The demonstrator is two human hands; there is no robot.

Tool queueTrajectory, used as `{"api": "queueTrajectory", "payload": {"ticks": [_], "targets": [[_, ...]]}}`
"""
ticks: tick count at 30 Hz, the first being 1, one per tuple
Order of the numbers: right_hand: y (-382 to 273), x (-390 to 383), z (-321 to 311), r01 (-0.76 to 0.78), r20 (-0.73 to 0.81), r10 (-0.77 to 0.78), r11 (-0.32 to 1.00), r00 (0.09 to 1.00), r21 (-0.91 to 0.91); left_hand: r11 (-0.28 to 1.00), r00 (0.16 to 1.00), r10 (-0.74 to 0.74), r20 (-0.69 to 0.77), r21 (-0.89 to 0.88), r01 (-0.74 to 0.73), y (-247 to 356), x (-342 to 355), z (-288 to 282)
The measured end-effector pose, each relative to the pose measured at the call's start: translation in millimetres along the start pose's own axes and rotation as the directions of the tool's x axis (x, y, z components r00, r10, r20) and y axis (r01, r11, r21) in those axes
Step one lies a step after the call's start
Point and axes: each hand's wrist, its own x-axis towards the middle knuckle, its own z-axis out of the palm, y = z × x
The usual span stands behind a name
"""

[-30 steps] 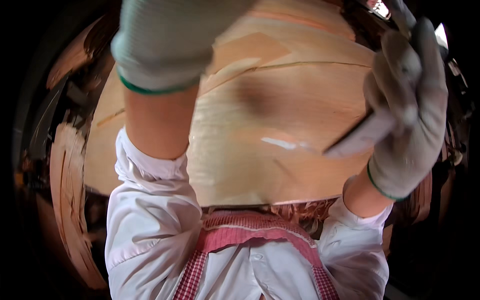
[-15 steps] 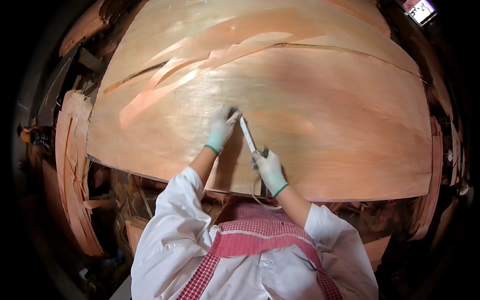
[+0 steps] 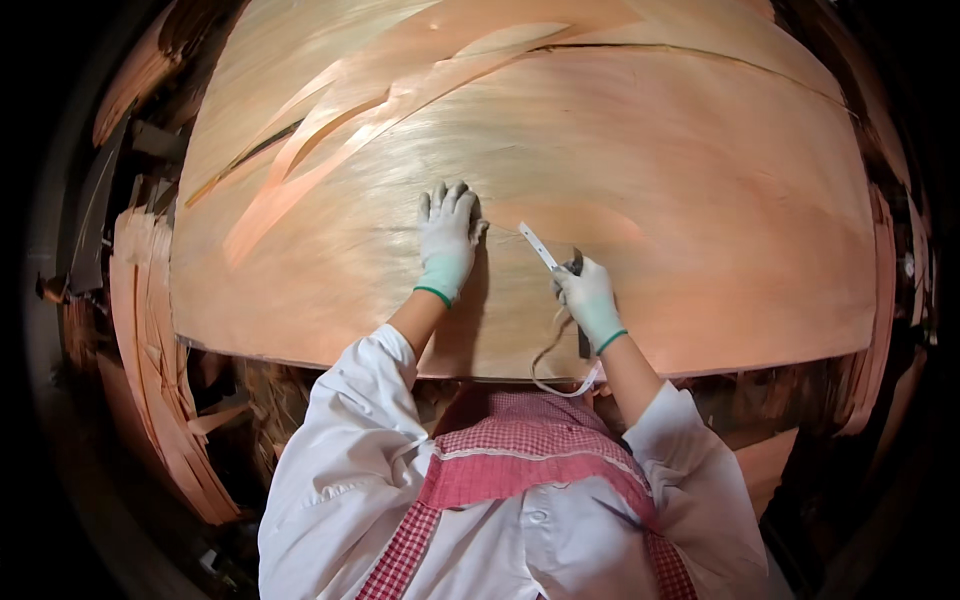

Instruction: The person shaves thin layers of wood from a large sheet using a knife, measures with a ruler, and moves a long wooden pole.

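My left hand [image 3: 449, 238], in a white glove with a green cuff, lies flat on a large tan wood veneer sheet [image 3: 680, 240], fingers stretched out. It holds nothing. To its right, my gloved right hand [image 3: 590, 297] is closed around a narrow white tape [image 3: 537, 244] with small dark marks, whose free end points up and left. The tape's tail [image 3: 540, 366] loops down past the sheet's near edge. The same hand also grips a dark, flat tool [image 3: 584, 342]; its kind is hidden by my fingers.
Loose veneer strips [image 3: 330, 165] lie across the sheet's far left. A dark split [image 3: 680, 50] runs along its far part. Stacked veneer offcuts [image 3: 150, 330] stand at the left, and more veneer [image 3: 882, 310] at the right. Scraps lie below the near edge.
My left hand has let go of the tape's far end and spread flat on the sheet. My right hand has moved right and slightly up with the tape and dark tool.
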Motion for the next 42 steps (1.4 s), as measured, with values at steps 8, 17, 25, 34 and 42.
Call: {"api": "queueTrajectory", "payload": {"ticks": [8,17,25,34,42], "targets": [[32,38,-51,0.402,-0.035,-0.546,0.657,0.837,-0.638,0.855,0.819,0.518,0.247,-0.153,-0.495,56,-17,21],[14,83,-82,0.201,-0.228,-0.398,0.785,0.889,-0.586,0.76,0.737,0.646,0.196,-0.256,-0.598,97,48,65],[52,65,-134,-0.163,-0.183,0.187,0.976,0.965,0.142,0.645,0.63,0.759,0.163,-0.319,-0.695,167,43,73],[-27,-8,-239,-0.171,-0.374,0.243,0.961,0.895,0.216,0.588,0.541,0.771,0.338,-0.049,-0.808,175,36,106],[88,-218,-332,0.812,-0.819,0.083,0.103,0.568,0.574,0.583,0.552,0.756,0.351,0.02,-0.812,187,31,106]]}}
